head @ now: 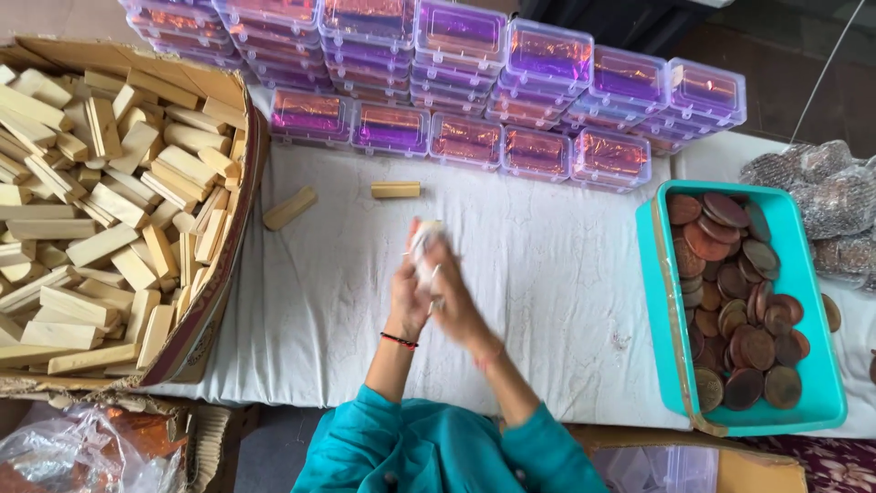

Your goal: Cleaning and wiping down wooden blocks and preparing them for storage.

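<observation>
Teal sleeves [429, 452] fill the bottom edge of the view, and from them both forearms reach up over the white cloth [547, 274] that covers the table. Left hand [408, 297] and right hand [456, 306] are pressed together, fingers curled around a small pale bundle [424, 242] that pokes out above them — it is blurred, so what it is cannot be told, but both hands are closed on it. A dark bracelet [399, 340] circles the left wrist. Just beyond the hands, two loose wooden blocks [395, 190] lie on the cloth, apart from each other. At the left stands a big cardboard box [205, 319] heaped with more pale wooden blocks. Along the far side of the table, clear plastic boxes [538, 151] with shiny purple and orange lining are stacked in rows. To the right sits a turquoise tub [803, 301] full of brown discs [739, 301], with bags of grey stuff [830, 196] beside it.
</observation>
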